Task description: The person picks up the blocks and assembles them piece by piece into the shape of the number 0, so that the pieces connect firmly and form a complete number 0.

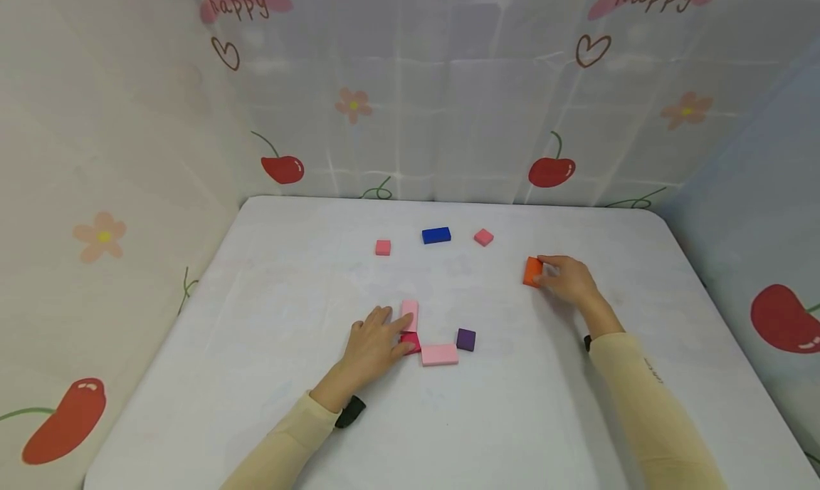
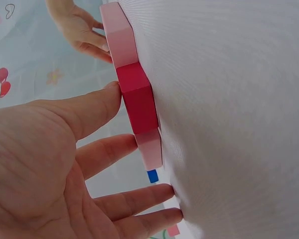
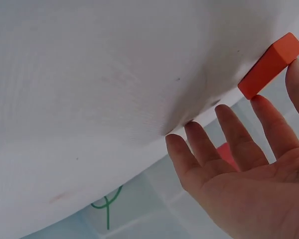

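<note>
My left hand (image 1: pixel 371 344) reaches over the blocks with fingers spread. Its thumb touches a crimson block (image 2: pixel 139 104), and the index fingertip rests on an upright-running pink block (image 1: pixel 408 312) joined to it. A second pink block (image 1: pixel 439 355) lies crosswise at the crimson block's right corner, with a dark purple cube (image 1: pixel 466 340) at its far end. Farther right, my right hand (image 1: pixel 569 280) touches an orange block (image 1: pixel 532 271) with thumb and index fingertips along its near side. The other right fingers stretch out straight, close over the white tabletop in the right wrist view.
Toward the back of the white table (image 1: pixel 288 262) lie a coral cube (image 1: pixel 383 248), a blue block (image 1: pixel 436 236) and another coral cube (image 1: pixel 483 237), turned cornerwise. Patterned curtains (image 1: pixel 435 120) stand behind the table and at both sides.
</note>
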Demonstrator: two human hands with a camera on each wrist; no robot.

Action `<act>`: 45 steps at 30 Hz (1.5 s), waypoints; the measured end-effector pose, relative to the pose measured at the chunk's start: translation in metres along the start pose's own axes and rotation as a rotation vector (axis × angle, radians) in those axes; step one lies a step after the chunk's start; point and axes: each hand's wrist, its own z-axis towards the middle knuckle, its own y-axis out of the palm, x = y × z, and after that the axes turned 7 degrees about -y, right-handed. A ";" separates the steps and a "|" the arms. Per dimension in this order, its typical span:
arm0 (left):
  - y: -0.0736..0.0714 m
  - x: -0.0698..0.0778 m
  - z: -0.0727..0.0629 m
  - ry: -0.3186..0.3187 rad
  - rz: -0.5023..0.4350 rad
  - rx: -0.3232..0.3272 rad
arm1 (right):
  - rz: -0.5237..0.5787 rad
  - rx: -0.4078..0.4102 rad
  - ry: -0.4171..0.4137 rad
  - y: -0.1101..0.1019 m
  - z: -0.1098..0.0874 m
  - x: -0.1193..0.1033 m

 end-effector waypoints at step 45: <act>0.000 0.000 -0.001 0.009 0.005 0.012 | -0.117 -0.008 -0.247 0.069 -0.029 -0.084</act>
